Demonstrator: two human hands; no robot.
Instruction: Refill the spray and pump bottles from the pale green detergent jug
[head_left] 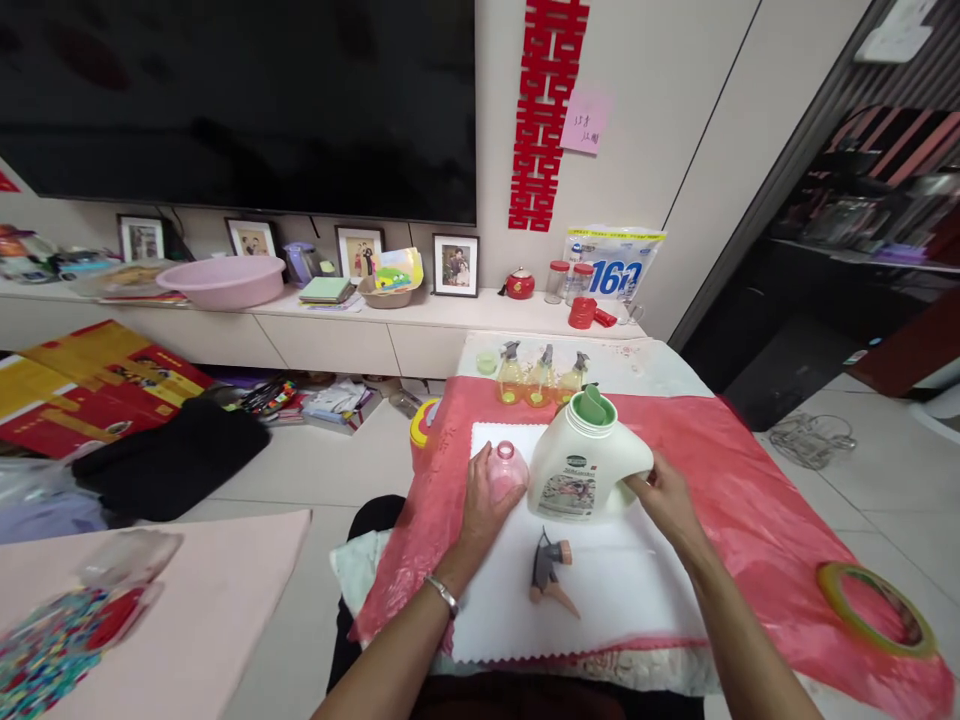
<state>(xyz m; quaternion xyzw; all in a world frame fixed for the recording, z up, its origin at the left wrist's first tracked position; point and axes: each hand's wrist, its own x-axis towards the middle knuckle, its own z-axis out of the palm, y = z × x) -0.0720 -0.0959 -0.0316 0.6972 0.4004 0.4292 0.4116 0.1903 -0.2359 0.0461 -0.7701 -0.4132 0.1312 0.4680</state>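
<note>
My left hand (pixel 486 500) is wrapped round a small pink bottle (pixel 507 466) whose neck has no cap or spray head on it. In my right hand (pixel 666 500) is the handle of a large white detergent jug (pixel 581 480) with a green pour spout (pixel 592 405) at its mouth. The jug stands close beside the bottle, roughly upright. Below them a grey and peach spray head (pixel 551 570) lies on a white scalloped-edge mat (pixel 615 600). Several spray bottles (pixel 540 380) holding yellow-orange liquid are lined up behind the jug.
Red plastic sheeting (pixel 750 470) covers much of the table under the mat. A roll of tape (pixel 876 610) lies at the right. A small greenish cup (pixel 487 362) sits at the back left. To the left, a pink-covered surface (pixel 232 570) bears colourful beads (pixel 52 640).
</note>
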